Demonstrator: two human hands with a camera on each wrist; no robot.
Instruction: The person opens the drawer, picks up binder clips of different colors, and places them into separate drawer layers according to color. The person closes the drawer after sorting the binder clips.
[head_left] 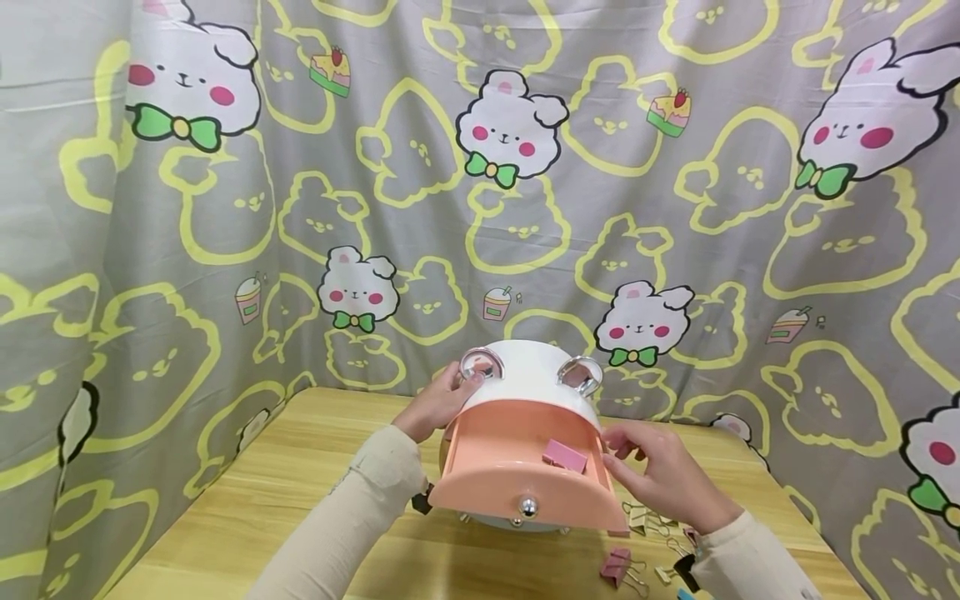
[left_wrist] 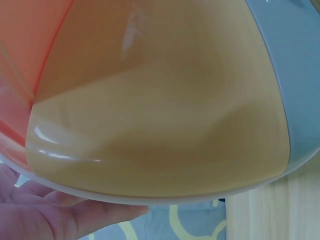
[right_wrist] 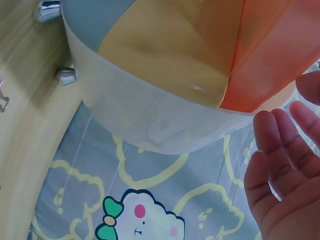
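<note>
A small white storage box (head_left: 528,367) with two silver-rimmed ears stands on the table. Its peach drawer (head_left: 487,486) is pulled out at the front, and a pink binder clip (head_left: 566,456) lies inside. My left hand (head_left: 441,403) rests on the box's upper left, by the left ear; one finger runs straight along the white shell in the left wrist view. By the drawer's right side is my right hand (head_left: 663,471), fingers loosely bent with nothing in them. In the right wrist view its fingertips (right_wrist: 266,122) are close to the shell; contact is unclear.
Several loose binder clips lie on the wooden table (head_left: 217,525) to the box's right, among them a pink binder clip (head_left: 617,567) and a black one (head_left: 684,572) partly behind the right sleeve. A patterned curtain (head_left: 420,208) hangs behind and at both sides.
</note>
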